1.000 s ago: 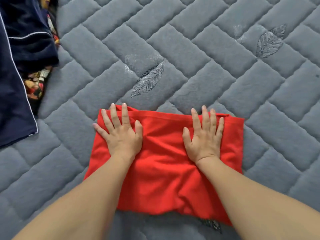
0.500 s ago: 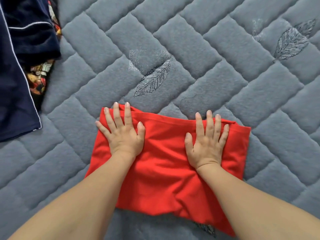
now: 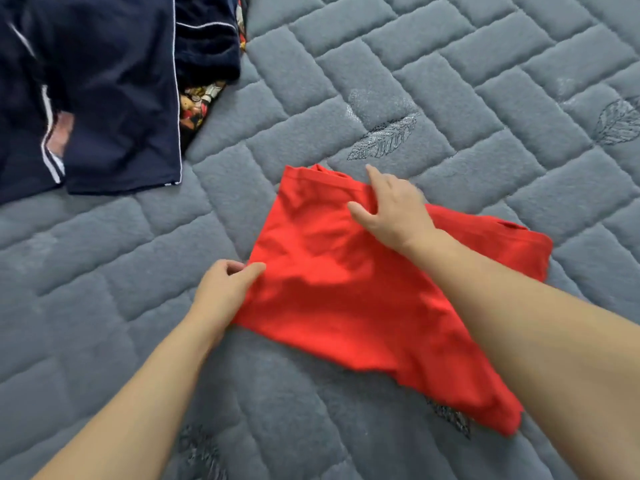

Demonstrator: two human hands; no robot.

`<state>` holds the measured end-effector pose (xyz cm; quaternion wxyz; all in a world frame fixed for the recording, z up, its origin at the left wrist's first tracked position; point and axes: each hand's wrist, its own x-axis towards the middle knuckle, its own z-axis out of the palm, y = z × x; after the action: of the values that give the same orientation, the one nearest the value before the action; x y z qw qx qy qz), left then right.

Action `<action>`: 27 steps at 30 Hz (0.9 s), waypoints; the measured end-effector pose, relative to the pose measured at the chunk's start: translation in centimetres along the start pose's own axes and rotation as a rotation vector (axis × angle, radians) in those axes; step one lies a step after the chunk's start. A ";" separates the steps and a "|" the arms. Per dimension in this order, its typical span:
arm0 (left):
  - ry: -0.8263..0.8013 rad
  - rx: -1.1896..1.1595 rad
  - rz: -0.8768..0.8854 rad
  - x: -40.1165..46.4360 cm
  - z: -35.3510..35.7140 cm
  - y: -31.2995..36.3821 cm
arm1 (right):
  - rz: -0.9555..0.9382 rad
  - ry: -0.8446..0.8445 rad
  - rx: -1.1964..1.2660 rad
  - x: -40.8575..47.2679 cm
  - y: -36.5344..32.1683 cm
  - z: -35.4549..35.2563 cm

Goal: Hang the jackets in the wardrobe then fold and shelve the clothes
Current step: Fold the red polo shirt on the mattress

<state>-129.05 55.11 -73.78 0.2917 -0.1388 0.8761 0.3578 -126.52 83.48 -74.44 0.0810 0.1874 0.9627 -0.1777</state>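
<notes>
Partly, the scene is cut off: both forearms run out of the lower frame edge, and the navy garment (image 3: 104,98) at upper left continues past the top and left borders, so its full shape cannot be determined. A printed fabric (image 3: 195,107) in yellow, red and black shows only as a narrow strip beneath the navy cloth — its pattern is too small to identify. The right forearm covers part of the red garment (image 3: 332,282), hiding its right-hand middle section.

The surface is a grey quilted bed cover (image 3: 485,98) stitched in a brick-like herringbone, with embroidered leaf motifs (image 3: 384,136). No more of the room is in view. No legible writing or label appears on any item.

The red garment lies folded on the cover near frame centre, well apart from the navy garment. The left hand (image 3: 225,289) pinches the garment's left edge between thumb and curled fingers. The right hand (image 3: 391,206) grips the far edge — thumb on top, index finger extended; whether the remaining fingers are curled under the cloth cannot be told.
</notes>
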 end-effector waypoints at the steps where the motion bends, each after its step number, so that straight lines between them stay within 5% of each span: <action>1: -0.088 -0.096 -0.020 -0.2 -0.2 -0.3 | -0.032 -0.075 -0.006 1.8 -2.6 0.2; 5: -0.384 -0.279 -0.048 -1.8 1.2 0.0 | 0.111 -0.306 0.029 5.4 -8.2 0.5; 10: -0.488 -0.426 -0.108 -3.9 0.6 -0.7 | 0.185 -0.314 0.035 3.6 -9.7 -0.1; 16: -0.252 -0.396 0.002 -5.1 -15.0 1.5 | 0.098 -0.119 0.649 2.6 -21.4 -6.3; 21: -0.094 -0.250 0.179 -10.2 -31.4 6.1 | -0.085 -0.135 1.144 2.2 -34.1 -16.8; 27: -0.059 0.161 0.297 -16.1 -36.3 9.2 | -0.129 -0.093 1.250 -1.5 -36.9 -23.2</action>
<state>-135.38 36.42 -38.07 0.2714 0.0268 0.9039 0.3295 -141.60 59.69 -41.21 -0.0129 0.1332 0.6818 -0.7192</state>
